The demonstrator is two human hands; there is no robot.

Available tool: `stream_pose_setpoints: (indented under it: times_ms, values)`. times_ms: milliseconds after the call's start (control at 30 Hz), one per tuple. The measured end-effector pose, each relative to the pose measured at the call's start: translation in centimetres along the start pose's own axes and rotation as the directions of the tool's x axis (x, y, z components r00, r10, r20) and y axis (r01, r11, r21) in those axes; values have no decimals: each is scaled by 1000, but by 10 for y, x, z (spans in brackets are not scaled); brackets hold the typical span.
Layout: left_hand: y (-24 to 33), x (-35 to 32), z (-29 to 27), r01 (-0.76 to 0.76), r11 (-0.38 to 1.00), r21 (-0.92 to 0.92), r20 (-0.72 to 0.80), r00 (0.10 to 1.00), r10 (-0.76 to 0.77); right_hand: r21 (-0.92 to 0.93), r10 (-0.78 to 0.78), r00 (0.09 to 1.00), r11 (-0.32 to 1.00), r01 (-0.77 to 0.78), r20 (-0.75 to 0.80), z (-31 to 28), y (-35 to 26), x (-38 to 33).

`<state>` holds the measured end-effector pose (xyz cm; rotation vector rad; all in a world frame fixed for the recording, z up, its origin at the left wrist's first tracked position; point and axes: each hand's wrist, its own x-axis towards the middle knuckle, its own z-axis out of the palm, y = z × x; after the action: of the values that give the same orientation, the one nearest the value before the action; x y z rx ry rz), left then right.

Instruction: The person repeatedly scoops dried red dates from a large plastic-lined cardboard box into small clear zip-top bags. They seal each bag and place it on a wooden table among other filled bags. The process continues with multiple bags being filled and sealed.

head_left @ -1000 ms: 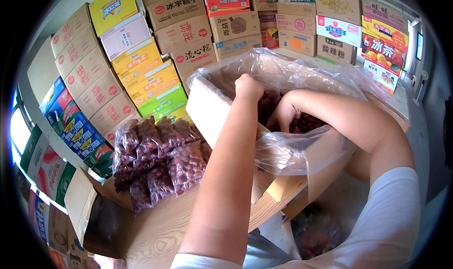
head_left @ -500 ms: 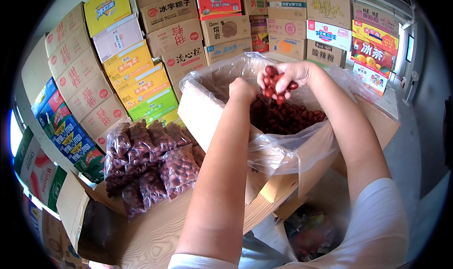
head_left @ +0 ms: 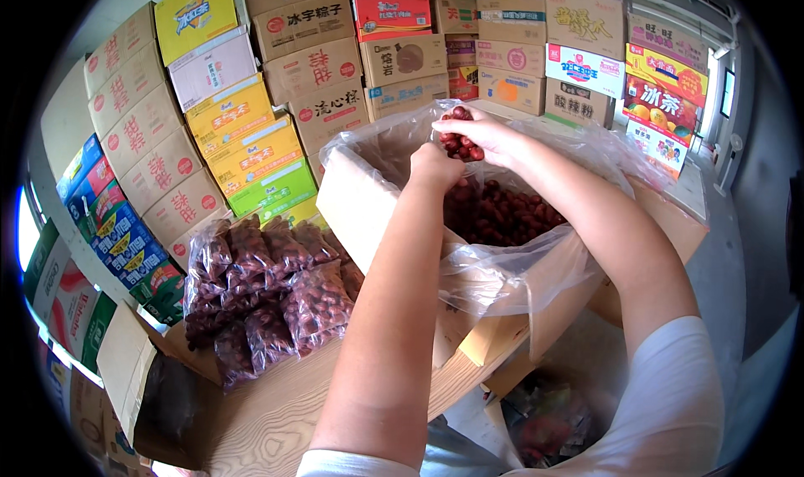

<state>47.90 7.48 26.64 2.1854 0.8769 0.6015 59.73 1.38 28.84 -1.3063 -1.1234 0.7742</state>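
A large open carton (head_left: 360,196), lined with clear plastic film (head_left: 544,280), holds a heap of dark red dates (head_left: 515,217). Over the heap, my right hand (head_left: 490,135) is closed around a handful of red dates (head_left: 460,138). Just left of it and slightly lower, my left hand (head_left: 437,167) makes a fist; its fingers face away, so what it grips is hidden. Filled clear bags of dates (head_left: 318,305) lie stacked on the wood-grain table (head_left: 276,422), left of my left forearm.
An opened cardboard box (head_left: 126,368) with dark plastic inside stands at the table's left end. Stacked cartons (head_left: 322,71) form a wall behind. Below the table's right side, a container with mixed packages (head_left: 548,418) sits on the floor.
My right hand has moved left with its dates, close above my left hand. My left hand has stayed nearly in place, turning slightly.
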Motion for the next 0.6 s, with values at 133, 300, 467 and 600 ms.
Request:
stream_pose_setpoints:
  times_ms: [133, 300, 467, 600]
  values:
    - [5, -9, -4, 35, 998, -51, 18, 999, -34, -128, -77, 996, 989, 71, -42, 2, 13, 9]
    - [9, -9, -4, 27, 999, 20, 10, 1000, -27, -97, -158, 985, 984, 151, -67, 0, 25, 15]
    - [9, -16, -7, 38, 998, -44, 1, 999, -38, -194, -103, 994, 977, 93, -44, 4, 14, 6]
    - [6, -10, -4, 3, 1000, 5, -11, 1000, -3, -191, -69, 997, 979, 72, 18, -1, 7, 2]
